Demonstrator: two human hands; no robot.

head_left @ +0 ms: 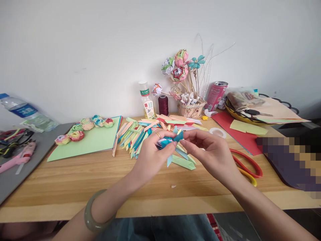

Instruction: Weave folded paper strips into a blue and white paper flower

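Note:
My left hand [151, 150], with a ring on one finger and a bangle on the wrist, is closed around a blue folded-paper flower [179, 136]. Parts of the flower are hidden behind the fingers. Pinched at its right edge, my right hand [212, 149] has thumb and forefinger together on the blue paper. Just behind and below the hands lies a pile of folded paper strips [135, 139] in green, blue, peach and red. A green folded strip [183, 162] rests on the table under the hands.
Scissors [255, 164] with red and yellow handles lie by my right forearm. A roll of tape [217, 133] sits behind them. Finished paper rosettes [76, 136] rest on green paper [82, 149] at left. A flower basket [192, 109], a pink can [217, 95] and a small bottle [146, 100] line the wall.

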